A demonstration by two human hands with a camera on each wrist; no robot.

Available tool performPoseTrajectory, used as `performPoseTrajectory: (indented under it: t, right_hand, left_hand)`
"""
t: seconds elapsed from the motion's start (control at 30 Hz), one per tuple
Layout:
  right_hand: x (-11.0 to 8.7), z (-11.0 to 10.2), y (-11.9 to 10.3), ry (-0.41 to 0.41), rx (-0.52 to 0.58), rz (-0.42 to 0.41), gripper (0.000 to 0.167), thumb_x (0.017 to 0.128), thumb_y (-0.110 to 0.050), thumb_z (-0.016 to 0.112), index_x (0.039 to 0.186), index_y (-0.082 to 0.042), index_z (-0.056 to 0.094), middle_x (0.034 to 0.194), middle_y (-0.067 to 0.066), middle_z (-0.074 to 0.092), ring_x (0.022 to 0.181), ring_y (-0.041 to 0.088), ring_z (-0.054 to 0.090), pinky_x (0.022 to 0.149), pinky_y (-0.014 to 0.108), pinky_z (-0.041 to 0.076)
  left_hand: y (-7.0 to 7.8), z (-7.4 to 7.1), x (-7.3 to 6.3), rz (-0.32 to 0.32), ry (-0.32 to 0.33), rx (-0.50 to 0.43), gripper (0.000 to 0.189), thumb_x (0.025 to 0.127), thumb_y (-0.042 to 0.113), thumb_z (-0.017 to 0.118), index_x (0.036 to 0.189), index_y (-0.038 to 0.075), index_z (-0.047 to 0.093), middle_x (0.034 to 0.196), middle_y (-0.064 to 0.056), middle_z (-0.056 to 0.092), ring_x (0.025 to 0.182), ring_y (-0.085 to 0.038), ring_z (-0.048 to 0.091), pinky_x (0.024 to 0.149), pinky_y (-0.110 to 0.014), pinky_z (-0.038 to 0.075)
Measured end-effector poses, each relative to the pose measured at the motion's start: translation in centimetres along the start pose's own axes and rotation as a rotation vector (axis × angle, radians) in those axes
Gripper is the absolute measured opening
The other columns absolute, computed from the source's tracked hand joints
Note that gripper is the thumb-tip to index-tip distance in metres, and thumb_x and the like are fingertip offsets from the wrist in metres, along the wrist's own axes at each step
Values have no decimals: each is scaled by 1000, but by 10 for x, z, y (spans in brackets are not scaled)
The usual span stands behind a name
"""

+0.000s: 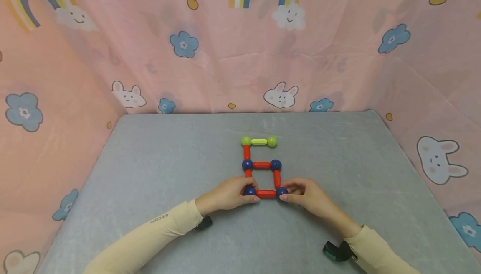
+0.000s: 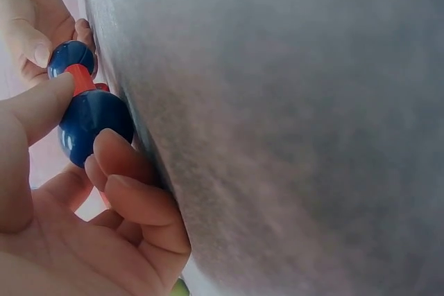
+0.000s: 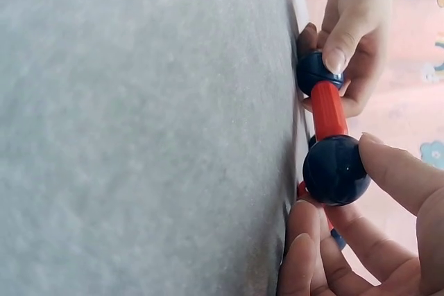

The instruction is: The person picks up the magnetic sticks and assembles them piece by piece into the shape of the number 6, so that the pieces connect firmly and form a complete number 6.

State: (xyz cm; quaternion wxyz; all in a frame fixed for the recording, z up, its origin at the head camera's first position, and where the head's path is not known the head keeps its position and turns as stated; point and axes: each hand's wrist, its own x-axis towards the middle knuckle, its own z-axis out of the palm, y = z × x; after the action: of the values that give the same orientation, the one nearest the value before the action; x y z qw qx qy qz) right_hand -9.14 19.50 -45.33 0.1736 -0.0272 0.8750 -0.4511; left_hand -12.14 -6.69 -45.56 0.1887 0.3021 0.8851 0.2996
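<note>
A flat figure of magnetic rods and balls lies on the table, shaped like a 6. Its closed lower loop has red rods and blue balls at the corners. My left hand (image 1: 231,193) grips the lower left blue ball (image 2: 97,126) between thumb and fingers. The lower right blue ball (image 3: 337,171) is pinched by my right hand (image 1: 311,197). Between these two balls runs a red rod (image 1: 266,194), joined to both. Above the loop, a red rod (image 1: 246,152) leads up to a green ball (image 1: 246,141). From there a light green rod (image 1: 259,141) reaches another green ball (image 1: 272,141).
The grey tabletop (image 1: 169,153) surrounds the figure. Pink printed cloth (image 1: 225,69) hangs behind the table and along both sides. A dark wrist device (image 1: 338,251) sits under the right sleeve, and another (image 1: 204,223) under the left.
</note>
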Motion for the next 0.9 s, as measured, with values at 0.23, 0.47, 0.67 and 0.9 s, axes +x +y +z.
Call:
performPoseTrajectory:
  t: [0.23, 0.47, 0.67, 0.9]
  right_hand:
    - [0, 2, 1, -1, -7, 6, 39, 81, -31, 82, 112, -10, 71, 92, 5, 66, 72, 15, 55, 56, 23, 41]
    - [1, 2, 3, -19, 9, -14, 39, 79, -29, 83, 110, -10, 70, 94, 5, 67, 72, 14, 57, 59, 22, 44]
    - [0, 3, 3, -23, 2, -26, 39, 78, -29, 85, 108, -10, 70, 94, 5, 66, 72, 14, 56, 58, 22, 43]
    - [1, 1, 5, -13, 2, -39, 36, 78, -27, 85, 105, -8, 69, 93, 7, 66, 69, 13, 56, 59, 21, 44]
  left_hand:
    - [0, -2, -2, 9, -9, -9, 26, 91, 39, 70, 109, 21, 66, 84, 8, 60, 74, -6, 51, 64, -17, 40]
    - [0, -7, -3, 7, -27, -45, 26, 94, 37, 68, 114, 22, 68, 69, 8, 51, 59, -3, 45, 55, -17, 34]
    - [4, -19, 3, 11, 20, -45, 30, 94, 34, 67, 118, 17, 68, 65, 7, 50, 57, -5, 45, 53, -18, 34]
    - [16, -32, 29, 98, 89, -51, 27, 92, 23, 71, 116, 11, 70, 72, 3, 55, 63, -6, 49, 56, -17, 39]
